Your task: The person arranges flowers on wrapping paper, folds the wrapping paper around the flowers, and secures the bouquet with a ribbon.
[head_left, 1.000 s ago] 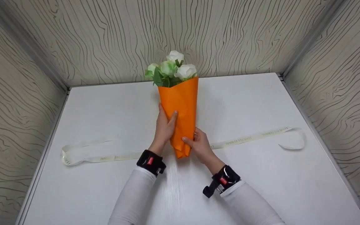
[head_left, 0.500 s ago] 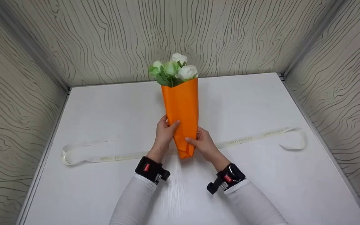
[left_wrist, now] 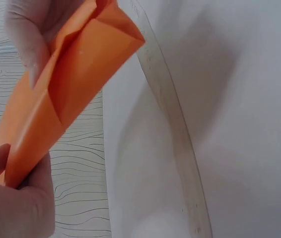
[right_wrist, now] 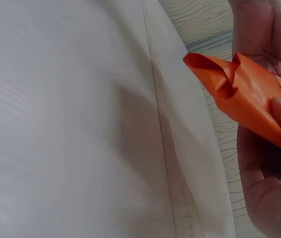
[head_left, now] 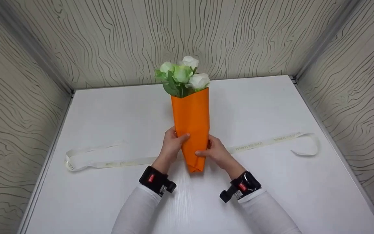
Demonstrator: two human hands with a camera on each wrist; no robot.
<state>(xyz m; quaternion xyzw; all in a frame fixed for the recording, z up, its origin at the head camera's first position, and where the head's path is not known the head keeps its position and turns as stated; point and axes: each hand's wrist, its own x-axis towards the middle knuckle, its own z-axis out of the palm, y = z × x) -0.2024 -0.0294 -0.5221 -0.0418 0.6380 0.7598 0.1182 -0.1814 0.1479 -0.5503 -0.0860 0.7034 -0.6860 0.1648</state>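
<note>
The bouquet is above the ribbon, clasped in my left hand and right hand. Table extends either side of the ribbon, near edge cut off; the bouquet hides some fingertips.

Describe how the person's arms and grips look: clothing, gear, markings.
Left sleeve and right sleeve: white, plain. Left wristband and right wristband: black, each with a red label, lettering unreadable, and a small dark protruding piece. Left grip and right grip: bare, no gloves.

There're 4 flwrs, 1 orng wrap, 1 rbn.
</note>
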